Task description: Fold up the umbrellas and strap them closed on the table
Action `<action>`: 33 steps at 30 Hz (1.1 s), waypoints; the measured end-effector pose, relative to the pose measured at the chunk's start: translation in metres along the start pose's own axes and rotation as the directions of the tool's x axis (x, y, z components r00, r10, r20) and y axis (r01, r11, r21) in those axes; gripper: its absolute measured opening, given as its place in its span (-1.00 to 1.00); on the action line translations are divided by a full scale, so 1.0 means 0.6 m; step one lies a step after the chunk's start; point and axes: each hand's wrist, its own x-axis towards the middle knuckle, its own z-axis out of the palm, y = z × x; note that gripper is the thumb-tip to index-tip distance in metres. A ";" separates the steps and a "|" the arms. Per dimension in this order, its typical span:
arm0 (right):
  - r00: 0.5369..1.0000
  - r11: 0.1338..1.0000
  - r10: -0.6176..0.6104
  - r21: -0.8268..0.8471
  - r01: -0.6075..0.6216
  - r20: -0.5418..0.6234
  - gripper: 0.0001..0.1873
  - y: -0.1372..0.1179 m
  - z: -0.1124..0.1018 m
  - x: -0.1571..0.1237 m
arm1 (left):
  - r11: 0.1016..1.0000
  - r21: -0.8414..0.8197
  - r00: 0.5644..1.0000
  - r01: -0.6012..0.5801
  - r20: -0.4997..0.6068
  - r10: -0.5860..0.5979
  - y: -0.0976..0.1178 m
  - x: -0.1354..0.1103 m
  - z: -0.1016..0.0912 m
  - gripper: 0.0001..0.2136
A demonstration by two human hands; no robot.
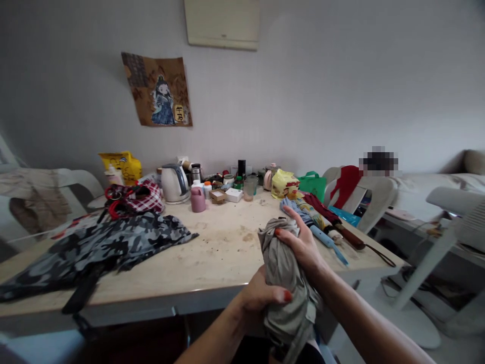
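Note:
A grey umbrella (282,268), its loose cloth gathered into a bundle, is held upright over the table's front edge. My left hand (261,293) wraps round its lower left side, the thumb lying across the cloth. Higher up, my right hand (301,242) grips the right side near the top, thumb pressed on the folds. A strap hangs from the bottom of the bundle. Just beyond my right hand lie a folded blue umbrella (326,240), a yellow patterned umbrella (322,220) and a dark red umbrella (329,212). A camouflage umbrella (102,247) is spread loosely at the left, black handle over the edge.
On the table (223,258), a white kettle (173,184), pink mug (197,199), small boxes (234,194) and jars line the back. A red plaid umbrella (147,197) is at left. At right stand white chairs (379,197) and a fan (462,217); a person's head shows behind.

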 end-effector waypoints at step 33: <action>0.986 0.983 0.110 0.130 -0.126 0.127 -0.24 0.008 -0.051 0.081 | 0.618 0.775 0.916 0.136 -0.336 0.219 0.021 0.015 -0.011 -0.50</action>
